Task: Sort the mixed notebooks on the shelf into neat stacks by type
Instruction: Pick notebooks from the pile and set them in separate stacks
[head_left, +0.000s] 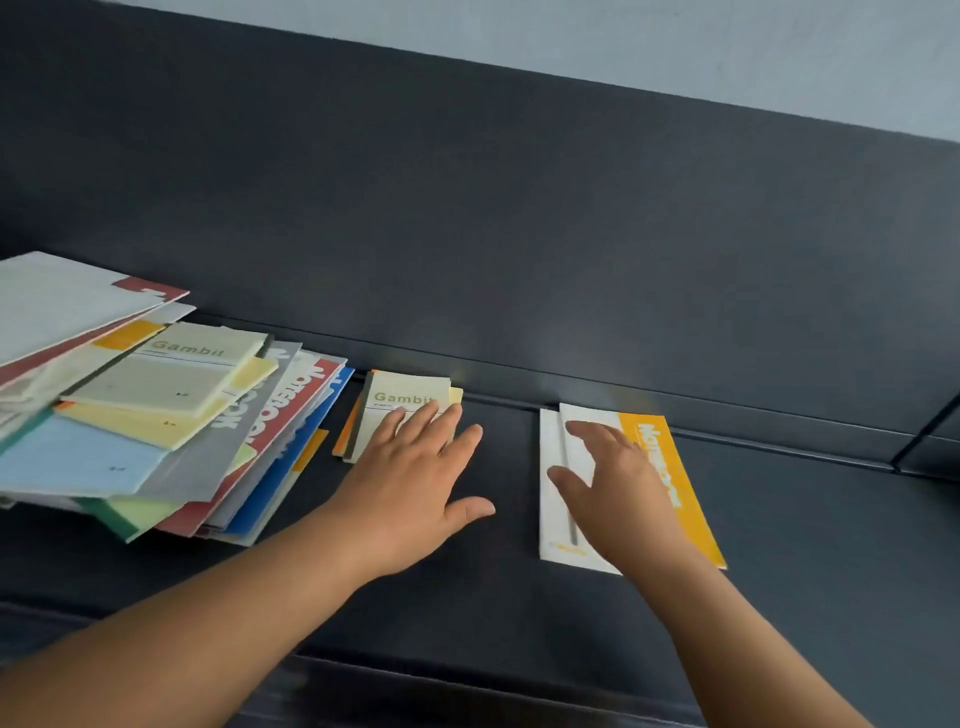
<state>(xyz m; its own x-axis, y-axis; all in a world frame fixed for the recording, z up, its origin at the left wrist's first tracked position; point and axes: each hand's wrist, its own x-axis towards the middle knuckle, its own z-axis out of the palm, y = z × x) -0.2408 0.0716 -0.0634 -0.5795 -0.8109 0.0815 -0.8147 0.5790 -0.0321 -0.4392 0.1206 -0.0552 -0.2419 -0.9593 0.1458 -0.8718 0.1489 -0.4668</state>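
A loose, mixed pile of notebooks (156, 415) sprawls at the left of the dark shelf (805, 545), with a pale green "Gambit" pad on top and red, grey and blue "Notebook" covers fanned beneath. A small stack of Gambit pads (400, 397) lies in the middle against the back wall. My left hand (415, 478) rests flat on it with straight fingers. To the right lies a white and orange-yellow Notebook stack (649, 441). My right hand (618, 483) lies over it, fingers spread and relaxed.
The shelf's dark back panel (519, 234) rises right behind the stacks. A ridge runs along the shelf's rear edge. Bare shelf surface stretches to the right of the orange-yellow notebook and in front of both hands.
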